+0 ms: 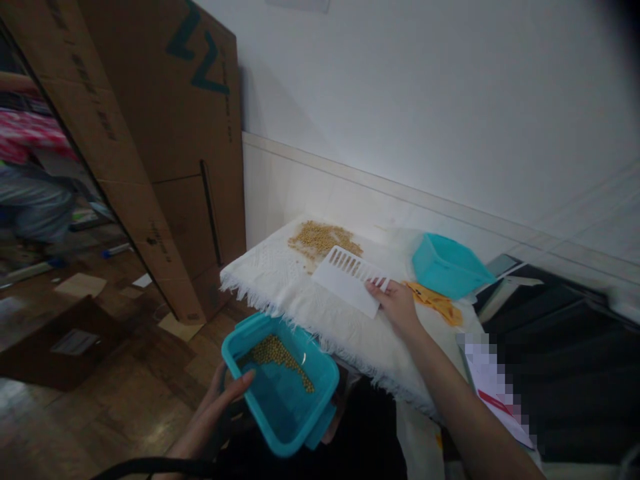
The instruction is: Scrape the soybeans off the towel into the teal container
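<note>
My left hand (220, 399) grips the near left edge of a teal plastic container (280, 387), held below the table's front edge; yellow-green beans (280, 355) lie along its upper side. My right hand (395, 303) pinches the corner of a white flat slotted scraper (350, 280) resting on the white fringed cloth (280, 283). A pile of tan beans (320, 239) lies on the cloth just beyond the scraper's slotted edge.
A second teal container (447, 265) sits tilted at the cloth's far right, with an orange-yellow wrapper (435, 301) beside it. A large cardboard box (160, 133) leans against the wall on the left. Papers (495, 387) lie at right. A person stands blurred at far left.
</note>
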`<move>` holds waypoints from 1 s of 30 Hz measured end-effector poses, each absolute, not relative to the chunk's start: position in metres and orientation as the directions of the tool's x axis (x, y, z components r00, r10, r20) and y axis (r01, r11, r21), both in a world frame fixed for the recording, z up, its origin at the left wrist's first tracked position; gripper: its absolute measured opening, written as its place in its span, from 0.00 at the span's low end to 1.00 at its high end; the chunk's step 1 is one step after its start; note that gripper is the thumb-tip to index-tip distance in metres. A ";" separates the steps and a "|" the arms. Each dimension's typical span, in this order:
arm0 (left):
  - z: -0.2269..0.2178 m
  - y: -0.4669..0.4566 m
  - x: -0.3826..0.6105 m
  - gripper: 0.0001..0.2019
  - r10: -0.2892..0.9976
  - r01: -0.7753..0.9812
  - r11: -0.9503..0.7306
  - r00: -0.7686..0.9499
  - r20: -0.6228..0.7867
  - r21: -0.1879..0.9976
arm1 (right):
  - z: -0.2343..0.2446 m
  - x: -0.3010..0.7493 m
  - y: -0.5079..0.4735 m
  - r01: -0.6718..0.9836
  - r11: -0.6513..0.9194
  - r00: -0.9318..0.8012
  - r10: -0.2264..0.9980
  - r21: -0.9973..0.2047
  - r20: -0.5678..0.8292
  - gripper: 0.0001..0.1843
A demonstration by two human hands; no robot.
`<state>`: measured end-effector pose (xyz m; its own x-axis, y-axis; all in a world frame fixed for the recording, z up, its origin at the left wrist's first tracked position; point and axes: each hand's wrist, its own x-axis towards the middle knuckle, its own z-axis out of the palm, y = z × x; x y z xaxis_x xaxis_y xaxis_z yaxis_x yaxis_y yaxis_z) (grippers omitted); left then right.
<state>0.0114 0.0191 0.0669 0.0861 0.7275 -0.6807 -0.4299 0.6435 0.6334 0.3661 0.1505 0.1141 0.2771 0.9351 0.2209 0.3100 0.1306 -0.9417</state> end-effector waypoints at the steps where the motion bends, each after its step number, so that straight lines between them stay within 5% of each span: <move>1: 0.067 0.019 0.011 0.56 0.731 -0.434 0.640 0.090 -0.677 0.634 | 0.116 0.368 0.153 0.282 0.116 0.285 0.938 -0.952 0.199 0.33; 6: 0.068 0.018 0.012 0.57 0.739 -0.443 0.631 0.093 -0.667 0.637 | 0.127 0.364 0.182 0.185 0.128 0.262 0.949 -0.974 0.175 0.34; 12: 0.067 0.018 0.011 0.56 0.736 -0.432 0.635 0.088 -0.671 0.640 | 0.130 0.337 0.241 0.319 0.310 0.076 0.933 -0.896 0.351 0.30; 22: 0.065 0.015 0.009 0.61 0.754 -0.384 0.632 0.105 -0.648 0.673 | 0.116 0.325 0.272 0.426 0.309 -0.038 0.945 -0.851 0.324 0.21; 30: 0.065 0.015 0.012 0.59 0.756 -0.386 0.631 0.113 -0.645 0.673 | 0.109 0.345 0.248 0.376 0.301 -0.087 0.953 -0.877 0.290 0.26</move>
